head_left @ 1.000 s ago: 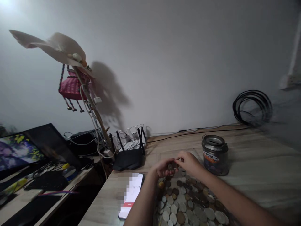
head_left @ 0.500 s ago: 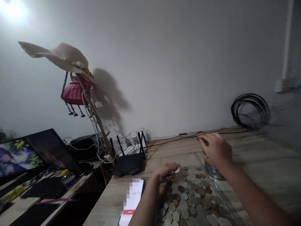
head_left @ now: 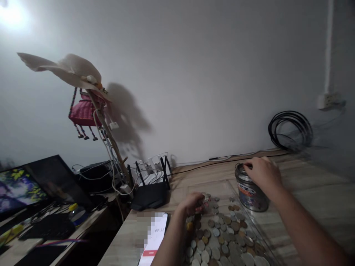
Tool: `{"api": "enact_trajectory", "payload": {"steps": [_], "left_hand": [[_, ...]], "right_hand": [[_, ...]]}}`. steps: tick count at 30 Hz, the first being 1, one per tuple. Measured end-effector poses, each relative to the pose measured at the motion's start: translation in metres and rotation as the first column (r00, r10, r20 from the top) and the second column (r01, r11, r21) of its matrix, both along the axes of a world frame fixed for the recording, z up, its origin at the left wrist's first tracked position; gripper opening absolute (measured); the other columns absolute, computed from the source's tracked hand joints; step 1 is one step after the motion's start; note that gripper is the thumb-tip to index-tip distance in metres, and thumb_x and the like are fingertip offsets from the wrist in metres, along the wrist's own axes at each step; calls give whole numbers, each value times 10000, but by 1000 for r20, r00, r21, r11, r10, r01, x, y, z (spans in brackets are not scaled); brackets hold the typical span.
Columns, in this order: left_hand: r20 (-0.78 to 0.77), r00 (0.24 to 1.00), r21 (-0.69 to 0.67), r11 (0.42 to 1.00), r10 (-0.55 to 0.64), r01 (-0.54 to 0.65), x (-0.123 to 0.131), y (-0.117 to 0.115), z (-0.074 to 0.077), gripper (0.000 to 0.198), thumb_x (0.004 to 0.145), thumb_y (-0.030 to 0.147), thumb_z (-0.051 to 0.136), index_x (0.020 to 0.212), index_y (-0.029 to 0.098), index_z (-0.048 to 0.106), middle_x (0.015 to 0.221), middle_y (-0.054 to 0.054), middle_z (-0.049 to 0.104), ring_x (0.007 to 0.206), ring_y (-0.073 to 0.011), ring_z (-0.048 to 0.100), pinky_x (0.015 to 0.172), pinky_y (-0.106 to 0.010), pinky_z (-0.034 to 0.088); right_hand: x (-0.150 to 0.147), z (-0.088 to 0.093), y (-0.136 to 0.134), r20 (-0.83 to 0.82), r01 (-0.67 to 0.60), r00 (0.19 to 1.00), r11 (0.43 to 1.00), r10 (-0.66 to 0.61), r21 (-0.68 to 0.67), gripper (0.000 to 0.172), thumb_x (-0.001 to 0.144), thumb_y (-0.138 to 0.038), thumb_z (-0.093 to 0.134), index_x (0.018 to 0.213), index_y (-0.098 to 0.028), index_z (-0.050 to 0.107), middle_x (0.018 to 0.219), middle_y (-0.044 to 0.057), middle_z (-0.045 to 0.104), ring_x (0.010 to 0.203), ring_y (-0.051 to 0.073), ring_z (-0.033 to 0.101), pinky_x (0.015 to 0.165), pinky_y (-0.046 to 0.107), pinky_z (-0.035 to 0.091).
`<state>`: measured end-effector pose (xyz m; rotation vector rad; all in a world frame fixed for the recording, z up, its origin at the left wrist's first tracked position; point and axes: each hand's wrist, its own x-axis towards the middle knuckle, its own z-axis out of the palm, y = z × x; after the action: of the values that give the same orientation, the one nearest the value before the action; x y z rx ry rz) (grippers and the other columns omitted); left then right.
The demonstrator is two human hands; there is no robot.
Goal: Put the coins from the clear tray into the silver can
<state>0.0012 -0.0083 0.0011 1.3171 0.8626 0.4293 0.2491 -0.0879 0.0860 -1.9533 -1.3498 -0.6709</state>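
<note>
My left hand [head_left: 193,204] hovers over the far left of a clear tray [head_left: 251,214], its fingers closed around a silver coin [head_left: 205,198]. Whether more coins sit in that hand is hidden. My right hand [head_left: 264,170] rests at the top of a round metal tin [head_left: 253,197] with an orange and white label. Its fingertips are pinched together at the tin's lid or opening, and what they hold, if anything, cannot be made out. Many loose coins [head_left: 216,253], silver, brown and gold-coloured, lie spread in the tray below both hands.
A phone [head_left: 155,236] with a timer lies left of the tray. Behind it stand a black router [head_left: 149,195] and white cabled devices. Coiled black cable [head_left: 290,129] leans by the wall. A hat [head_left: 69,70] and pink bag [head_left: 84,111] hang on a wooden stand.
My right hand has come down and slightly right onto the tin's top, and more of the tin now shows. My left hand stays near the same spot, still holding the coin.
</note>
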Motion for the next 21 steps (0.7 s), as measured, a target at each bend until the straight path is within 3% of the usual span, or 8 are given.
{"api": "enact_trajectory", "payload": {"steps": [2,4,7,10,12,15,18,21], "left_hand": [[14,1000,14,1000,-13,13,-1,0,0,212,638,312,493,721,127,553,581,2,553,366,-29,337,380,-181,140],[31,998,41,998,-48,47,-1,0,0,231,627,334,526,728,127,548,593,-2,567,358,-24,336,376,-183,128],[54,994,86,992,-99,94,-2,1,0,325,610,416,561,747,122,545,581,-2,569,333,-13,312,373,-184,109],[74,994,108,992,-79,70,-3,2,-3,389,579,477,585,730,121,543,525,24,530,337,-13,319,381,-181,128],[37,998,104,993,-58,53,-3,3,-5,390,569,489,592,691,123,540,496,36,504,345,-16,321,389,-180,140],[-41,996,85,993,-77,80,-3,3,-7,356,580,470,593,657,126,543,480,35,500,343,-18,311,393,-182,139],[-8,992,78,989,-122,122,-2,2,-4,311,620,431,565,721,137,568,498,32,513,338,-22,306,391,-184,133],[27,994,74,992,-104,102,0,0,0,305,658,392,524,818,139,585,531,30,523,345,-18,307,395,-178,148]], "right_hand": [[-13,0,1,57,-111,993,987,105,116,243,731,-294,423,835,-215,627,815,64,609,828,213,479,653,308,326],[-34,-3,3,72,-265,964,954,257,141,255,768,-267,378,864,-201,606,849,57,604,842,180,483,681,277,330],[-72,-19,7,4,-478,878,876,479,-68,240,776,-286,377,805,-215,604,803,35,608,767,146,515,633,243,328],[-99,-45,13,-97,-600,792,738,603,-309,194,740,-292,432,802,-225,604,799,26,619,735,147,536,601,238,316],[-108,-60,18,-162,-632,765,679,623,-374,177,711,-248,458,816,-218,597,792,28,625,728,149,541,591,236,310],[-109,-73,24,-269,-672,738,636,619,-380,168,659,-185,483,790,-207,586,750,17,623,680,135,537,558,222,303],[-102,-65,25,-309,-660,751,662,583,-355,147,641,-168,483,749,-202,576,709,2,614,647,122,529,536,210,301],[-86,-41,17,-151,-521,853,824,499,-223,144,698,-208,442,745,-215,579,730,12,606,685,132,526,561,224,311]]}}
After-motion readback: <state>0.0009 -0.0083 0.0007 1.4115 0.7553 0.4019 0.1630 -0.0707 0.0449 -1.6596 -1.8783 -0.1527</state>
